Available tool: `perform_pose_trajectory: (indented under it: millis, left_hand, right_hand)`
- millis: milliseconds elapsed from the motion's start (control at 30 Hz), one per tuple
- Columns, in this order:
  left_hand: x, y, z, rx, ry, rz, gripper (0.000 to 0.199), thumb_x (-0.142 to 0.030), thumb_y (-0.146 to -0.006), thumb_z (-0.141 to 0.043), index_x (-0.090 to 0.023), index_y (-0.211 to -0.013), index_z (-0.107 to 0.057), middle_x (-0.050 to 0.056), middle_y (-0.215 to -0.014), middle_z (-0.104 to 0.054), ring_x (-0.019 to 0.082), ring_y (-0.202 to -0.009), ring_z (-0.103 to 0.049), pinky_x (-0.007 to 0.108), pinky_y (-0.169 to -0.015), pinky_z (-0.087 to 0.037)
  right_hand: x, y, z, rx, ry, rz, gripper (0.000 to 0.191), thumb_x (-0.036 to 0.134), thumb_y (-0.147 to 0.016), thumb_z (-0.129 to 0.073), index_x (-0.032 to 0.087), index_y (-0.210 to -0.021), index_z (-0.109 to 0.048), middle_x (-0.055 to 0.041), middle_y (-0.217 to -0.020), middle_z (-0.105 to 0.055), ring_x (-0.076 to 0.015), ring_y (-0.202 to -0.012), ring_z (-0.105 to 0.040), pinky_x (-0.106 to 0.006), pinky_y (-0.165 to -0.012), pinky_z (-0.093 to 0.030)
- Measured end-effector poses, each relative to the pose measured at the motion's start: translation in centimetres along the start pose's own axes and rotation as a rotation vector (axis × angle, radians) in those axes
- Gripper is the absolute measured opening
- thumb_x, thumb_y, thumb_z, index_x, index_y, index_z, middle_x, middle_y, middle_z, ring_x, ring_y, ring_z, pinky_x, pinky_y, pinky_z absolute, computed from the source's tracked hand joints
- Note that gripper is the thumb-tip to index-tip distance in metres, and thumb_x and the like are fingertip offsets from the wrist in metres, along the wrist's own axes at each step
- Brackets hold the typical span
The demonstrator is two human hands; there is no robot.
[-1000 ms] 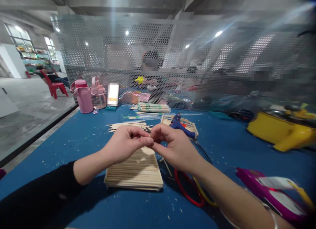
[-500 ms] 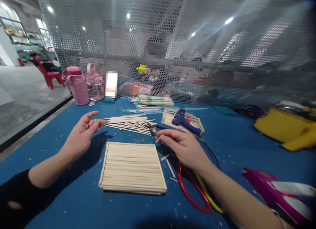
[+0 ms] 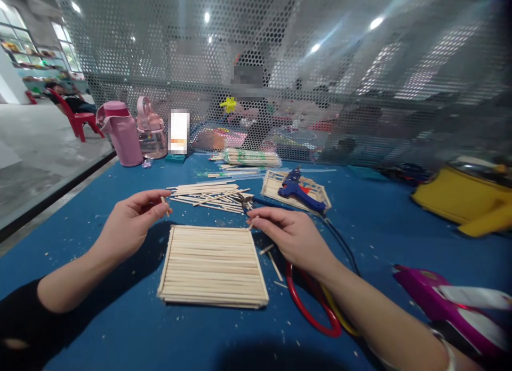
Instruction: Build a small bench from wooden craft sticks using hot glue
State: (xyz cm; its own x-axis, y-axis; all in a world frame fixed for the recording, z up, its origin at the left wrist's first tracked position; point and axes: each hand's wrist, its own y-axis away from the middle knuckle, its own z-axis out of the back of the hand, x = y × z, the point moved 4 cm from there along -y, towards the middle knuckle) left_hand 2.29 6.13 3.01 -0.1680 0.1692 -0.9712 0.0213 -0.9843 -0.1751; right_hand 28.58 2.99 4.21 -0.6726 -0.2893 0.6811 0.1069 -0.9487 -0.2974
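Observation:
A flat panel of pale wooden sticks (image 3: 212, 264), with sticks along its edges, lies on the blue table between my hands. My left hand (image 3: 134, 219), above its far left corner, pinches a short piece of wooden stick (image 3: 165, 206) between thumb and fingers. Over the far right corner, my right hand (image 3: 294, 235) pinches another short stick piece (image 3: 253, 223), close to the panel; whether it touches cannot be made out. Beyond the panel, loose wooden sticks (image 3: 208, 188) lie in a pile, with the jaws of pliers (image 3: 245, 200) at its right end.
A blue glue gun (image 3: 298, 192) rests on a smaller stick frame (image 3: 272, 185). Red handle loops (image 3: 292, 291) lie under my right forearm. A pink thermos (image 3: 122, 134) and a bottle (image 3: 152, 134) stand back left; a yellow object (image 3: 452, 200) sits right. Perforated metal (image 3: 320, 94) rises behind.
My left hand has turned, and the stick piece in it now shows upright between the fingertips. My right hand has shifted slightly left, bringing its piece to the panel's far right corner.

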Motion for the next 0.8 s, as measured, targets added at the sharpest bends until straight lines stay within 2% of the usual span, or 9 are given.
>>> perform_pose_trajectory:
  millis: [133,267,433,567,800]
  left_hand:
    - [0.07,-0.11,0.15,0.006,-0.052,0.001,0.033,-0.037,-0.062,-0.067,-0.018,-0.089,-0.066,0.002,-0.072,-0.063,0.012,-0.064,-0.054,0.026,-0.064,-0.045]
    - [0.26,-0.19,-0.02,0.071,-0.090,-0.027,0.032,-0.035,-0.065,-0.065,-0.018,-0.092,-0.067,0.001,-0.069,-0.061,0.011,-0.062,-0.052,0.025,-0.061,-0.043]
    - [0.36,-0.25,-0.42,0.168,-0.052,-0.060,0.033,-0.030,-0.069,-0.062,-0.016,-0.099,-0.063,0.002,-0.076,-0.063,0.012,-0.069,-0.056,0.026,-0.067,-0.045]
    - [0.31,-0.24,-0.44,0.182,-0.080,-0.054,0.024,-0.027,-0.072,-0.059,-0.016,-0.092,-0.064,0.003,-0.079,-0.066,0.013,-0.072,-0.058,0.028,-0.072,-0.045]
    - [0.49,-0.32,-0.35,0.204,-0.102,-0.070,0.022,-0.028,-0.071,-0.059,-0.016,-0.089,-0.065,0.004,-0.078,-0.066,0.014,-0.071,-0.059,0.029,-0.069,-0.046]
  right_hand:
    - [0.05,-0.09,-0.01,-0.008,0.049,0.019,0.024,0.034,-0.078,-0.052,0.020,-0.089,-0.068,-0.0027,-0.085,-0.070,-0.0181,-0.078,-0.064,-0.031,-0.076,-0.049]
    - [0.22,-0.16,0.11,-0.041,0.095,0.055,0.022,0.033,-0.078,-0.051,0.022,-0.085,-0.068,-0.0035,-0.088,-0.070,-0.0202,-0.081,-0.064,-0.033,-0.077,-0.049]
    - [-0.06,-0.29,0.13,-0.062,0.128,0.069,0.022,0.037,-0.077,-0.051,0.025,-0.083,-0.068,-0.0040,-0.085,-0.070,-0.0229,-0.078,-0.064,-0.037,-0.075,-0.050]
    - [-0.17,-0.27,0.15,-0.067,0.147,0.076,0.023,0.039,-0.077,-0.050,0.026,-0.084,-0.068,-0.0037,-0.085,-0.070,-0.0233,-0.079,-0.064,-0.038,-0.075,-0.051]
    - [-0.08,-0.22,0.00,-0.067,0.165,0.087,0.022,0.039,-0.078,-0.050,0.027,-0.083,-0.067,-0.0031,-0.085,-0.070,-0.0230,-0.075,-0.064,-0.038,-0.073,-0.051]
